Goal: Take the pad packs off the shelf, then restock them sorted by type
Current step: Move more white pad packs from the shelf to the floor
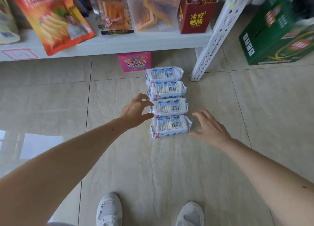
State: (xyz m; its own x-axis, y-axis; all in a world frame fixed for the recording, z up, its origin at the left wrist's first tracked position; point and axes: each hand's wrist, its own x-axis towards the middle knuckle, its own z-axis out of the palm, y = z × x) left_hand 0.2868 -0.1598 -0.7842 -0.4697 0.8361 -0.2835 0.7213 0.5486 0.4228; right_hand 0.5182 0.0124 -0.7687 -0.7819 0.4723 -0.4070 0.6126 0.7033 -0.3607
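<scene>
A left hand (136,109) is spread open, fingertips at the left edge of the third of four white pad packs (168,101), which are laid in a touching row on the tiled floor (51,93) below a snack shelf (105,44). A right hand (209,128), also open and empty, is held just beside the nearest pack. The row is best squeezed from both sides and lifted together, kept level.
</scene>
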